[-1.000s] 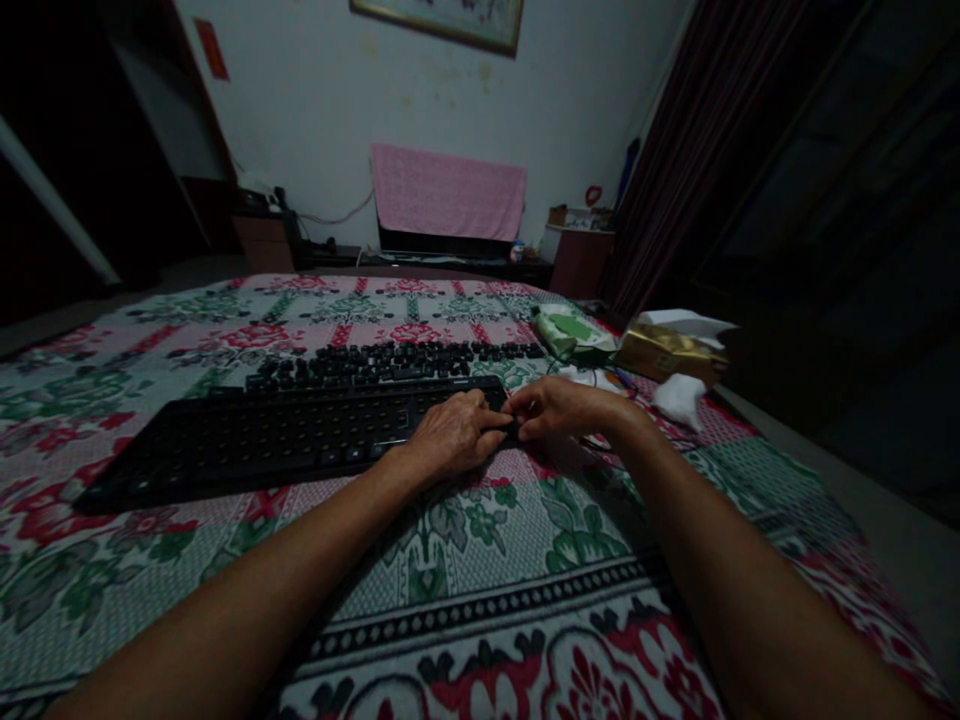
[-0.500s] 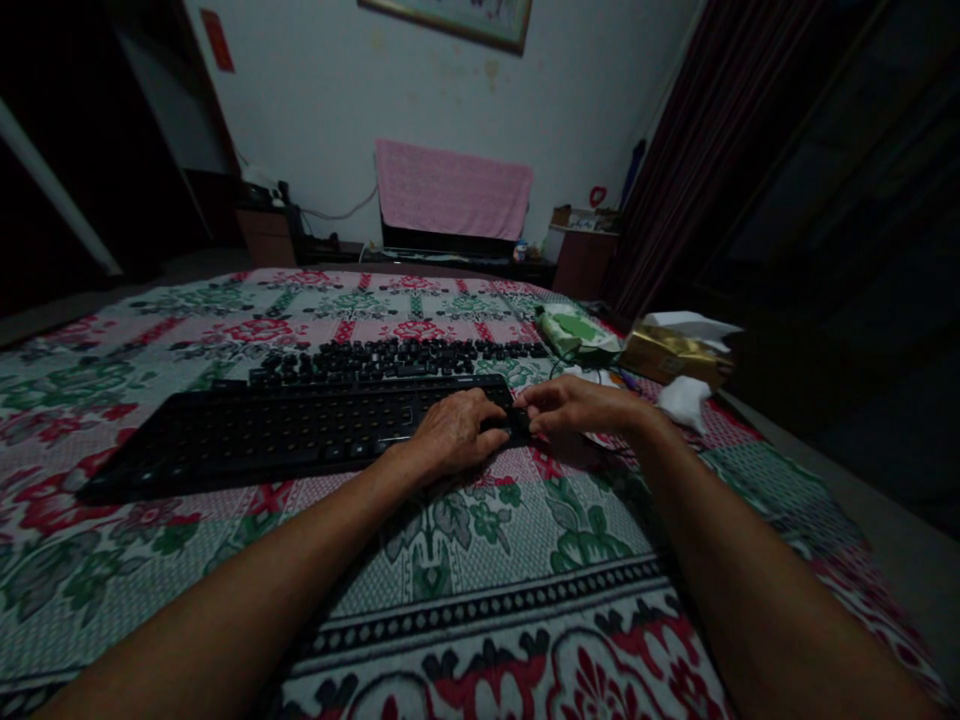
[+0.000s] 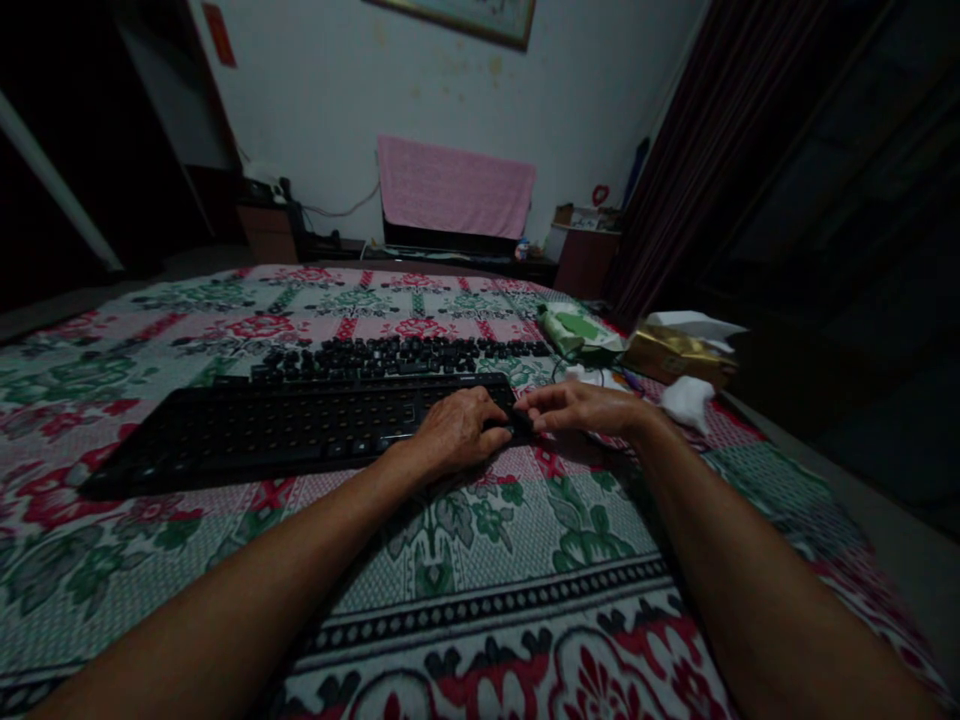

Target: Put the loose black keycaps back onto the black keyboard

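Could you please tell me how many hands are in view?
2: the left hand rests on the black keyboard; the right hand is at its right end.

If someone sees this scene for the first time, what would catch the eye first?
Probably the keyboard, with most keys missing, left hand and right hand at its right end. Behind it, loose keys lie on the flowered cloth; farther back hangs a pink towel.

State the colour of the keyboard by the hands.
The keyboard is black; it shows best in the head view.
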Tool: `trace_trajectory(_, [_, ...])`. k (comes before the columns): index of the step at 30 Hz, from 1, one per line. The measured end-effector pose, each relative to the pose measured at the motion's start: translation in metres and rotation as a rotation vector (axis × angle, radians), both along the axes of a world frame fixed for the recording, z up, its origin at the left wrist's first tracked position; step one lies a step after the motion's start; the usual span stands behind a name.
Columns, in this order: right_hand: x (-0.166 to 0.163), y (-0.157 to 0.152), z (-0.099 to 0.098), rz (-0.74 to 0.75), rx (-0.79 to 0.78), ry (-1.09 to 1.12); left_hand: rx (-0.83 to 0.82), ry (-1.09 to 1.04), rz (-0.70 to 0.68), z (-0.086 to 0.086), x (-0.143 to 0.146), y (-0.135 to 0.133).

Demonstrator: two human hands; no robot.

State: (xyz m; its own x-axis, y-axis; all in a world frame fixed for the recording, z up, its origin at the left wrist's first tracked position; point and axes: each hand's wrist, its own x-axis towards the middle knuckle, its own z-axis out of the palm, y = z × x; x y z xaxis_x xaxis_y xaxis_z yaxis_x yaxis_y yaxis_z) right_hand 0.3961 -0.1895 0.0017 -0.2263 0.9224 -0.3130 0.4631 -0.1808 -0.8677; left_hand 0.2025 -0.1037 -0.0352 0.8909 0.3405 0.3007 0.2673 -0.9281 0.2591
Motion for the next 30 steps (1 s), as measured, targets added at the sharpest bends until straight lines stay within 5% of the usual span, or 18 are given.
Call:
trace_trajectory(21, [-0.019, 0.005, 0.015, 0.099, 0.172, -0.545, 0.000, 0.020, 0.011, 0.004, 0.000, -0.003])
trace_trajectory(30, [-0.020, 0.005, 0.015, 0.127, 0.195, -0.578, 0.010, 0.004, 0.012, 0.002, -0.001, -0.002])
